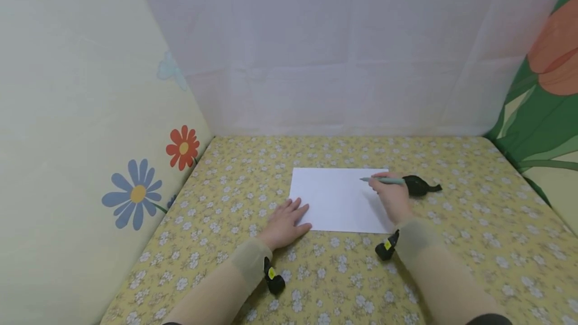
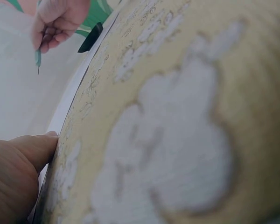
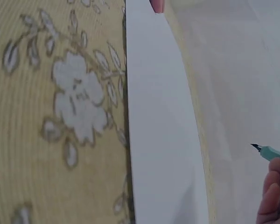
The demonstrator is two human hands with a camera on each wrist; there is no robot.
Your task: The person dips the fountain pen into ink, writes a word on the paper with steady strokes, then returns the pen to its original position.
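A white sheet of paper [image 1: 343,199] lies on the flowered cloth. My left hand [image 1: 285,223] rests with spread fingers over its lower left corner; in the left wrist view the thumb [image 2: 37,148] lies along the sheet's edge. Above the right part of the paper, my right hand [image 1: 392,197] pinches a teal pen [image 1: 388,180] with a dark, pointed nib. The nib points left and stands clear of the sheet in the right wrist view, where the pen [image 3: 272,154] shows beside curled fingers [image 3: 271,196]. Nothing is written on the paper.
Just beyond the right hand sits a dark, rounded object [image 1: 417,185] with a narrow tail pointing right. Yellow flowered cloth [image 1: 244,174] covers the table. A white sheet backdrop [image 1: 307,64] hangs behind, with painted walls [image 1: 81,89] on both sides.
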